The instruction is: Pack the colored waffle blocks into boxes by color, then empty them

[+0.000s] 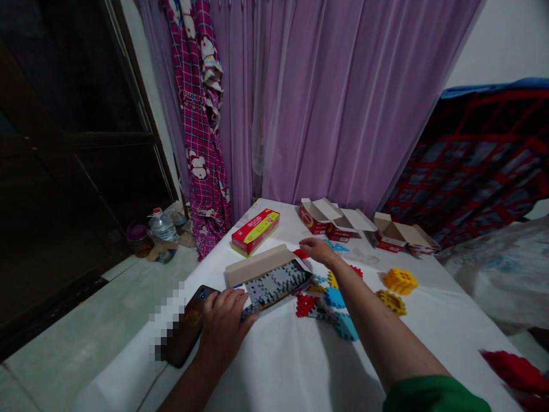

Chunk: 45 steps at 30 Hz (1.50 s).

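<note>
An open cardboard box with a grey and dark patterned surface inside it lies on the white-covered table, its long lid flap folded back. My left hand grips its left end, fingers over the corner and thumb along the near side. Beyond the box's right end hovers my right hand, fingers stretched to the left with nothing visible in them. Just below those fingers is a red piece. Blue interlocking pieces, a red cluster and some yellow pieces lie near my right forearm.
A dark phone with a cable lies left of my left hand. Behind stands a closed red and yellow box. Several opened red boxes line the back edge. Yellow ring-shaped pieces sit to the right. Purple curtains hang behind the table.
</note>
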{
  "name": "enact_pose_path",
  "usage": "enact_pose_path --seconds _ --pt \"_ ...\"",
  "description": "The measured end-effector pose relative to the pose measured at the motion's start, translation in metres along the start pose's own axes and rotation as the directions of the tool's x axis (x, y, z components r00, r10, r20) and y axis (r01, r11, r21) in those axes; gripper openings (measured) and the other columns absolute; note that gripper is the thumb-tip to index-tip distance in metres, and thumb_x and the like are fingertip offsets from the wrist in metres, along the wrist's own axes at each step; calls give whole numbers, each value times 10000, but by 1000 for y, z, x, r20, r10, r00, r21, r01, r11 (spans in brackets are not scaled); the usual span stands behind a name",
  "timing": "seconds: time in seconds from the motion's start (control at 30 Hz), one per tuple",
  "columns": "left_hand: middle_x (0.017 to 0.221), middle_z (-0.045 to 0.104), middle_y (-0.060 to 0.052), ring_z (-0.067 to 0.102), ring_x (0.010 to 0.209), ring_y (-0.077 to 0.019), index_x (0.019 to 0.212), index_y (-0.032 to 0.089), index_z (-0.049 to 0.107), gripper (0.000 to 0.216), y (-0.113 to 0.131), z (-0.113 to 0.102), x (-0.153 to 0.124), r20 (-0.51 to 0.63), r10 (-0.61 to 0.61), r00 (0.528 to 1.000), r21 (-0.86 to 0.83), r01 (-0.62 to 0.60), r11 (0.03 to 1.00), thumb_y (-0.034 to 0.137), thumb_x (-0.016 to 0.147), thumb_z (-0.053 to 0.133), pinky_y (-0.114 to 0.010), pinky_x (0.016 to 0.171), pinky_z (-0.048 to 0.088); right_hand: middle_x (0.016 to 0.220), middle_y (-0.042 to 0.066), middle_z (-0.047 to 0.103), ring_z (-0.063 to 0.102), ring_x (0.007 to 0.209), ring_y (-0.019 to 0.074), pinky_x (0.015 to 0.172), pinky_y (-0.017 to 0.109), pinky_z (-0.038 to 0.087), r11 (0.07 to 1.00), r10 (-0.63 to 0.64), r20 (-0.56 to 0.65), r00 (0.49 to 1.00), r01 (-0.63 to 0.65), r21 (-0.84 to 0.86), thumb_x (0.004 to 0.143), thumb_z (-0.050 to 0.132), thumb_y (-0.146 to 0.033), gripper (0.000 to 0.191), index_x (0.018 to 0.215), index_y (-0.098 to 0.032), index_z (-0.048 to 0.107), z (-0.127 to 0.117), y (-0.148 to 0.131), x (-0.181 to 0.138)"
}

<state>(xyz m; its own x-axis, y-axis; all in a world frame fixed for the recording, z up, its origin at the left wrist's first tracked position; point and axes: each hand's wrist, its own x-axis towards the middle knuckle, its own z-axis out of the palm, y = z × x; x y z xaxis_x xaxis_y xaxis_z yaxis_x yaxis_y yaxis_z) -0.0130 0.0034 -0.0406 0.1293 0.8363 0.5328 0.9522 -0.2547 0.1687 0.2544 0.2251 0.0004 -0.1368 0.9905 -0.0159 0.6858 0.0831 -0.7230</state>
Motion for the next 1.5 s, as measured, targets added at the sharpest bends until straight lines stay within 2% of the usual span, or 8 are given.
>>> enact_pose_path --seconds 0.17,0.33,0.57,0.77,1.0,1.17,1.3,1.5 --pt "1098 710 -47 608 1051 -256 1037 239 637 222 -1 2 1 -49 16 999 5 -16 1000 365 857 602 -470 1001 286 872 69 744 664 841 201 811 307 501 996 -11 111 994 2 87 751 677 -303 146 787 -178 744 17 -17 23" --pt "1059 713 -45 610 1031 -238 997 241 637 156 5 2 3 -86 -24 996 -10 23 1000 316 880 567 -462 1017 267 771 89 721 627 682 165 663 278 508 986 -14 214 977 -23 167 791 657 -428 298 744 -141 722 25 -28 30" --pt "1035 710 -61 609 1011 -246 962 238 657 155 9 6 3 -92 -85 992 -35 82 996 318 885 549 -491 1034 273 720 44 685 574 680 140 616 236 451 975 -70 145 987 37 218 772 632 -498 377 808 -141 749 0 -37 24" --pt "1224 621 -125 532 1160 -296 1044 228 663 226 9 13 -7 -194 -105 975 -3 106 994 339 883 549 -491 1003 347 658 8 661 553 643 138 583 241 439 966 -130 120 984 98 238 647 712 -518 386 774 -156 756 -19 -33 2" --pt "1292 575 -158 521 1199 -290 1302 179 519 448 3 17 -21 -248 -187 951 -55 178 982 376 900 517 -456 1011 381 761 36 712 609 726 160 683 278 488 950 -196 89 977 166 263 674 676 -500 398 845 -152 760 -16 -30 -9" --pt "1262 587 -163 546 1171 -298 1353 153 469 536 -12 10 -6 -302 -323 897 -196 273 942 433 897 502 -468 986 419 871 59 747 653 834 192 811 317 504 947 -214 60 975 192 258 692 681 -423 313 846 -162 761 -14 -24 -9" --pt "1074 644 -105 610 1018 -244 1268 193 570 443 -22 -9 22 -224 -410 884 -332 327 885 419 900 468 -412 908 480 891 67 756 667 863 214 834 334 508 953 -205 50 978 187 239 691 698 -406 298 855 -165 764 -14 -18 -11" --pt "937 657 -63 623 925 -210 894 230 715 315 -21 -23 36 -220 -399 890 -430 279 859 449 880 489 -367 883 492 851 51 756 672 825 210 797 326 519 959 -190 76 979 169 229 697 695 -420 302 852 -170 765 -15 -11 -19"
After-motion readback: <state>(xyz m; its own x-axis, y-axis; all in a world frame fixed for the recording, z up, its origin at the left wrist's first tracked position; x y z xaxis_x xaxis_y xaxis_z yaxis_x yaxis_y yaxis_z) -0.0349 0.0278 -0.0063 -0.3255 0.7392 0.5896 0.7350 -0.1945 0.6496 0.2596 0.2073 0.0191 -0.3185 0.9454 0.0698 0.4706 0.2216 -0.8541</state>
